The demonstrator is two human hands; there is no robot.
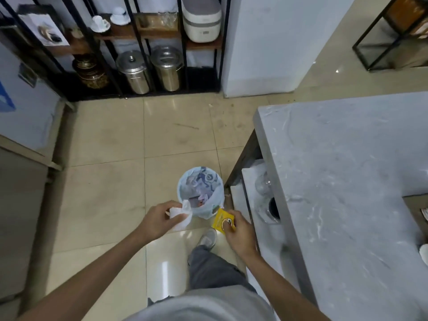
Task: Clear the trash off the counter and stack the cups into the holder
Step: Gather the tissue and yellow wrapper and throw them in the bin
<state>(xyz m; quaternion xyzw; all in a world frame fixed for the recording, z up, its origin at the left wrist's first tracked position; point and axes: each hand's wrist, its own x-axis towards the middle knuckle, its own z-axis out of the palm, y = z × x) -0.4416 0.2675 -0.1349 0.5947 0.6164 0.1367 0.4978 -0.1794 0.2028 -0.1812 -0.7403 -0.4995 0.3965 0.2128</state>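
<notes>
A small round trash bin (217,200) with a pale blue liner stands on the tiled floor, holding crumpled wrappers. My left hand (159,222) grips a crumpled white tissue (181,216) just left of the bin's near rim. My right hand (240,232) pinches a yellow packet (222,220) with a dark round logo, just right of the bin's near edge. Both items hover beside the bin rather than over its mouth. The grey marble counter (347,181) fills the right side. A white cup edge (423,253) shows at its far right border.
Under the counter, white shelves hold clear glassware (264,186). A black metal rack (139,54) at the back carries steel canisters, cups and a white appliance. My foot (207,237) is just behind the bin. A wooden tray corner (416,205) sits on the counter's right.
</notes>
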